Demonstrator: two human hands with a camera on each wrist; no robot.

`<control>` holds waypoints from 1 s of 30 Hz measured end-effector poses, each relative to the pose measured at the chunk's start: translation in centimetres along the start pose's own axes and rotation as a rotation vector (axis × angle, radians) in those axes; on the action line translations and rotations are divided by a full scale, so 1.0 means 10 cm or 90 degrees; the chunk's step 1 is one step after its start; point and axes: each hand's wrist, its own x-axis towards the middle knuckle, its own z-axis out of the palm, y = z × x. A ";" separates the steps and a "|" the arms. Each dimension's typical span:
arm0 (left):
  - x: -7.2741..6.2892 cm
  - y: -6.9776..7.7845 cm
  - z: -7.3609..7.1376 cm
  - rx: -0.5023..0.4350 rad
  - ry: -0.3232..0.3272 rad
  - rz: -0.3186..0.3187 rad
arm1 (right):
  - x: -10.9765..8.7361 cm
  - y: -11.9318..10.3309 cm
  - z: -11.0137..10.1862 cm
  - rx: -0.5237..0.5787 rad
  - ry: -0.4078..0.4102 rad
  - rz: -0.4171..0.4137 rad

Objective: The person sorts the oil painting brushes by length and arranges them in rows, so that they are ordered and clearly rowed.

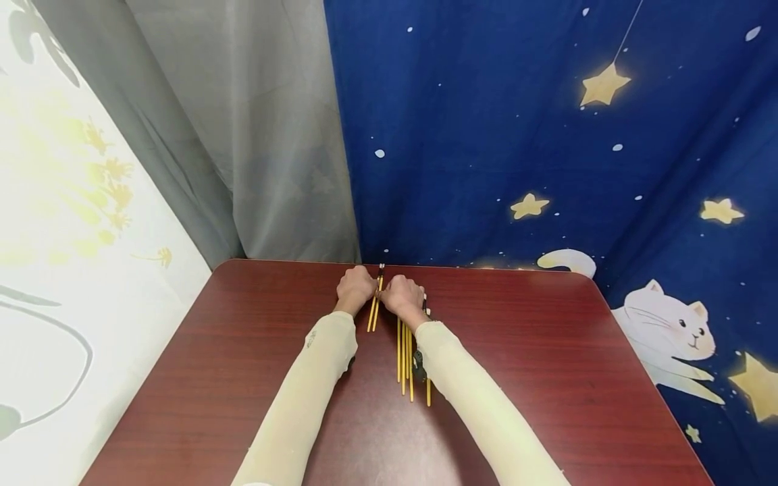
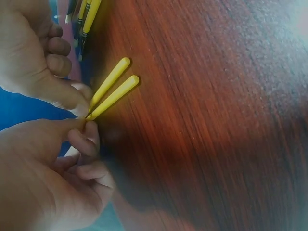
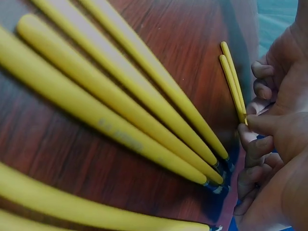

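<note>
Two slim yellow-handled paintbrushes [image 1: 375,314] lie side by side near the table's far edge, with pale tips pointing away. My left hand [image 1: 356,285] pinches them from the left between thumb and curled fingers. From the other side my right hand [image 1: 404,295] also pinches them, its thumb meeting the left thumb in the left wrist view. Both handle ends [image 2: 115,94] stick out past the fingertips, slightly spread. Beneath and beside my right wrist lies a row of several more yellow paintbrushes [image 3: 134,96], partly hidden by that arm in the head view.
The dark red wooden table [image 1: 255,378] carries the brushes. Right behind its far edge hang a grey curtain [image 1: 292,135] and a blue one [image 1: 462,135] with stars. A dark object [image 1: 419,364] shows at the right cuff.
</note>
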 end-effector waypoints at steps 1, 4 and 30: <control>0.00 -0.01 0.00 -0.003 -0.001 -0.001 | -0.01 0.00 0.00 0.006 -0.001 -0.005; -0.03 -0.03 -0.02 -0.001 -0.001 -0.009 | -0.05 0.01 -0.02 0.026 -0.001 -0.027; -0.47 0.15 -0.03 -0.043 -0.022 0.110 | -0.41 0.54 -0.53 0.098 -0.029 -0.108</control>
